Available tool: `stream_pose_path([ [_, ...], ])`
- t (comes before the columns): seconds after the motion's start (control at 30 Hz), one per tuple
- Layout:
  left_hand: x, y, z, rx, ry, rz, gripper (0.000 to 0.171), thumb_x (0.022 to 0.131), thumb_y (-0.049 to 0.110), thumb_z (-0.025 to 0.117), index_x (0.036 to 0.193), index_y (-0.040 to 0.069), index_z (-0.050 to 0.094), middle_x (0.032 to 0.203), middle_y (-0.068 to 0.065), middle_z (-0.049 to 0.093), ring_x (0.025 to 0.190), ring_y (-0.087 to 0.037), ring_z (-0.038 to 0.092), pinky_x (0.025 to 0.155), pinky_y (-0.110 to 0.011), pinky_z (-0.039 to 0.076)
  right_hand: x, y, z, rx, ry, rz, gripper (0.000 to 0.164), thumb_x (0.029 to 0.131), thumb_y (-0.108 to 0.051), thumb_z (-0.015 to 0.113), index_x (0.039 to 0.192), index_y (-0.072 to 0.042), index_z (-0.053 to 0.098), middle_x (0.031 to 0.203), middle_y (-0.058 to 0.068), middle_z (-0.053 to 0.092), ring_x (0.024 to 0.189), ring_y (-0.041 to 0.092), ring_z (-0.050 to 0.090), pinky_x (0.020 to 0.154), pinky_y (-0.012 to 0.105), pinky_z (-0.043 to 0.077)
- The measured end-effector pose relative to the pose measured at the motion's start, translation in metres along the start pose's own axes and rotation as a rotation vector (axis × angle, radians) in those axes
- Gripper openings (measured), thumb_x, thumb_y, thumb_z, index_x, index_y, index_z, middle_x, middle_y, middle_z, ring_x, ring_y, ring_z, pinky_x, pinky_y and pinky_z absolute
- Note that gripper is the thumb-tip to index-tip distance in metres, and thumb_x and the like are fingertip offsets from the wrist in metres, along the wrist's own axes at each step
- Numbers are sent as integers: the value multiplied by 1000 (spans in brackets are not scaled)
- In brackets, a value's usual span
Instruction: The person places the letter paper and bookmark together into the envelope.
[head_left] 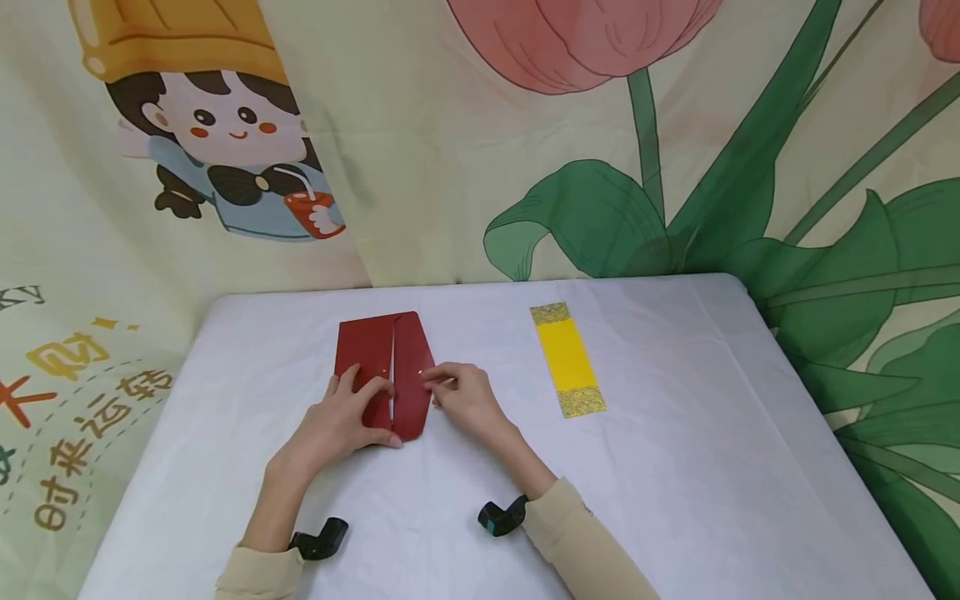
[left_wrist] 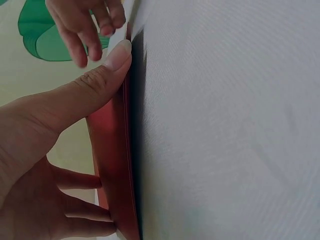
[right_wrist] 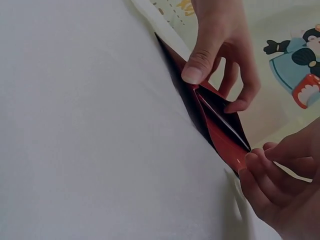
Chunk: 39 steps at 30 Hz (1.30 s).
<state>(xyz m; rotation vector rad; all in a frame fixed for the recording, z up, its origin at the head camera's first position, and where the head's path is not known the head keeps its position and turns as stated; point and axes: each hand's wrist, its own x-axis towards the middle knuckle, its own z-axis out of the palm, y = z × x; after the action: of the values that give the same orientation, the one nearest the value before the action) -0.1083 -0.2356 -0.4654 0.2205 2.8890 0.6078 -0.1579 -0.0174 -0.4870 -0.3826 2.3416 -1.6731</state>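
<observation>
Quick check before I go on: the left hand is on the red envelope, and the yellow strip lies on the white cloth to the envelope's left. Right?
Not quite: the yellow strip lies to the red envelope's right, as the head view shows. The left hand and white cloth are as you said.

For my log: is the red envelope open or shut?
Open: the right wrist view shows the envelope gaping, its flap spread toward the right hand.

beige sleeves (head_left: 588, 542), black wrist devices (head_left: 322, 540), one teal-marked
</observation>
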Motion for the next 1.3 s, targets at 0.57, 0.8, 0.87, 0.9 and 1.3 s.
stream_pose_path([
  [0.57, 0, -2, -1, -8, -18, -2, 69, 74, 53, 89, 128, 27, 56, 158, -35, 26, 141, -68, 24, 89, -78, 47, -16, 2, -66, -340, 206, 33, 22, 98, -6, 65, 117, -7, 75, 100, 4, 73, 85, 18, 63, 78, 31, 55],
  [0.8, 0, -1, -1, -17, -20, 3, 69, 75, 54, 88, 129, 27, 56, 159, -34, 25, 142, -68, 22, 89, -76, 48, -18, 4, -90, -345, 264, 90, 23, 98, -8, 65, 119, -7, 74, 102, 5, 73, 91, 22, 63, 83, 35, 56],
  [0.87, -1, -1, -1, -15, -21, -1, 69, 75, 54, 88, 129, 27, 56, 160, -34, 24, 142, -68, 22, 88, -76, 49, -19, 6, -95, -348, 268, 94, 23, 98, -9, 64, 120, -7, 74, 103, 6, 73, 92, 23, 64, 84, 35, 57],
  [0.9, -1, -1, -1, -14, -23, -2, 69, 75, 54, 88, 129, 27, 56, 160, -34, 24, 143, -68, 22, 88, -75, 49, -19, 7, -98, -351, 274, 98, 24, 98, -9, 64, 120, -7, 74, 103, 6, 73, 92, 23, 64, 85, 36, 57],
  [1.3, 0, -3, 1, -22, -11, 1, 69, 74, 53, 89, 129, 27, 56, 160, -34, 25, 143, -66, 23, 90, -77, 48, -20, 32, -139, -462, 449, 148, 34, 94, -13, 72, 126, -2, 68, 114, 18, 63, 99, 34, 63, 83, 45, 54],
])
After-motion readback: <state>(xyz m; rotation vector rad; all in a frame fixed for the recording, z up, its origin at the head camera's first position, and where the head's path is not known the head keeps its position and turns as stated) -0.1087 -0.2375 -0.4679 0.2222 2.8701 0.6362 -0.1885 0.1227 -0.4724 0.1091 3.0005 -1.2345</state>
